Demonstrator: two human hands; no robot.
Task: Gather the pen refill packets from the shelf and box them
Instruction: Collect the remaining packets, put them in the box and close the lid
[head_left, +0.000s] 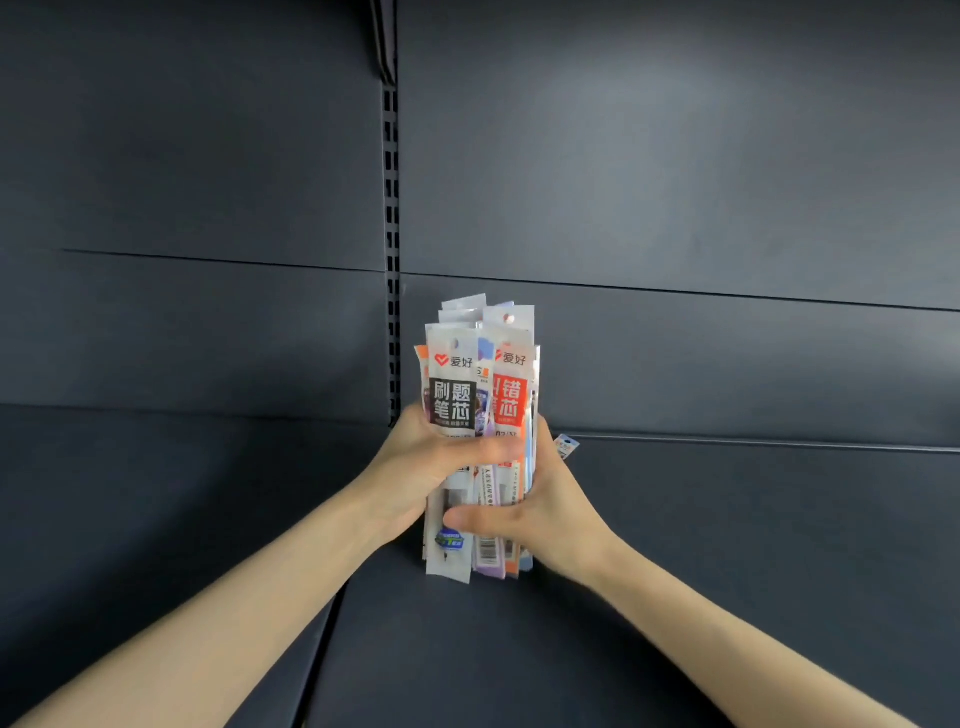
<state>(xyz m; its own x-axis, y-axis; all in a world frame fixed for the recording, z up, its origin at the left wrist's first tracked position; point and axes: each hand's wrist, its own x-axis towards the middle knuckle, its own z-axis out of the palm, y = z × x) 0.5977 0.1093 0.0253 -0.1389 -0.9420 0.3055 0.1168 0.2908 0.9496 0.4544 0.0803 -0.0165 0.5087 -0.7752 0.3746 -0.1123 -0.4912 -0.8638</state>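
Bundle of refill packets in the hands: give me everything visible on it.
The bundle of pen refill packets is a thick stack of long, narrow glossy plastic sleeves, mostly white, with hang holes on top; a black-labelled and an orange-red one face front. It stands upright, tops uneven, lower ends near the dark shelf. The left hand grips its left side, the right hand its right, thumbs across the front.

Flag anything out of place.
One small white packet pokes out askew behind the right hand, low by the dark metal shelf's back edge, outside the upright packet bundle gripped with the left hand.
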